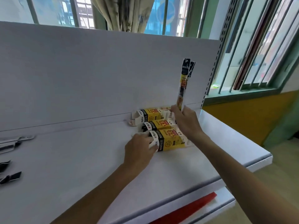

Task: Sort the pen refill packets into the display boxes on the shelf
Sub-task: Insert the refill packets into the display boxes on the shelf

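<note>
Three yellow, black and white display boxes lie side by side on the white shelf (80, 159): a far box (152, 114), a middle box (159, 124) and a near box (171, 139). My left hand (139, 149) grips the open left end of the near box. My right hand (186, 123) is raised over the boxes and pinches the lower end of two long pen refill packets (183, 81). These stand upright against the shelf's back panel, black at the top and yellow below.
More dark refill packets (9, 177) and pale ones (13, 142) lie at the shelf's far left edge. The shelf ends at right (258, 160), with a lower shelf carrying a red strip (186, 209) beneath. A barred window is behind and to the right.
</note>
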A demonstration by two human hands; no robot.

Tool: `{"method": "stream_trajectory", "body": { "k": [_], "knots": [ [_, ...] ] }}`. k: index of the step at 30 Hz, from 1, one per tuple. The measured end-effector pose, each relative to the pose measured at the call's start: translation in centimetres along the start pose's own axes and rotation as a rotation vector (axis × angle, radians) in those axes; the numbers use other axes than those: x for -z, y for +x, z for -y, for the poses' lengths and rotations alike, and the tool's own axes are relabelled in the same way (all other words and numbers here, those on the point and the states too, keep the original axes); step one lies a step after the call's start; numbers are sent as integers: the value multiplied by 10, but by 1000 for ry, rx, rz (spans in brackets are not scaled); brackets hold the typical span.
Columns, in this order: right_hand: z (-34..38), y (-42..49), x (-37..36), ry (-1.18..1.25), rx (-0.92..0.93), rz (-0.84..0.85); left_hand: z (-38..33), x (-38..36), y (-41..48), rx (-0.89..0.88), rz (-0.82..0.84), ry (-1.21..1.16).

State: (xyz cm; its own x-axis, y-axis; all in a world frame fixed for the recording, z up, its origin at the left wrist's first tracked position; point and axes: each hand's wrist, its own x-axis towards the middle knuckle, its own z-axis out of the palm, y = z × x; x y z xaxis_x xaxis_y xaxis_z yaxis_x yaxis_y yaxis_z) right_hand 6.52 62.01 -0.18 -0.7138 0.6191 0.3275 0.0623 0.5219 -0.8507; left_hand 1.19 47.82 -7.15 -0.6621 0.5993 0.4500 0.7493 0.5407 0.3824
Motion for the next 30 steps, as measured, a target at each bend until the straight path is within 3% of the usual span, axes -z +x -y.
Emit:
{"method": "stream_trajectory", "body": {
  "k": [5, 9, 12, 15, 20, 25, 27, 30],
  "knots": [
    [-7, 26, 14, 61, 31, 17, -2, 28, 23, -254, -330, 236],
    [9, 46, 48, 355, 15, 93, -22, 53, 45, -451, -500, 292],
    [28, 57, 77, 532, 58, 138, -41, 63, 59, -607, -493, 359],
    [42, 63, 99, 647, 186, 239, -54, 63, 65, -637, -394, 367],
    [49, 66, 116, 668, 407, 489, -66, 66, 61, -509, -338, 385],
    [50, 67, 104, 637, 568, 836, -96, 65, 52, -67, -106, 84],
    [49, 70, 96, 631, 521, 876, -109, 65, 54, 55, -58, 74],
    [50, 76, 84, 636, 427, 858, -122, 60, 62, 189, -137, 50]
  ]
}}
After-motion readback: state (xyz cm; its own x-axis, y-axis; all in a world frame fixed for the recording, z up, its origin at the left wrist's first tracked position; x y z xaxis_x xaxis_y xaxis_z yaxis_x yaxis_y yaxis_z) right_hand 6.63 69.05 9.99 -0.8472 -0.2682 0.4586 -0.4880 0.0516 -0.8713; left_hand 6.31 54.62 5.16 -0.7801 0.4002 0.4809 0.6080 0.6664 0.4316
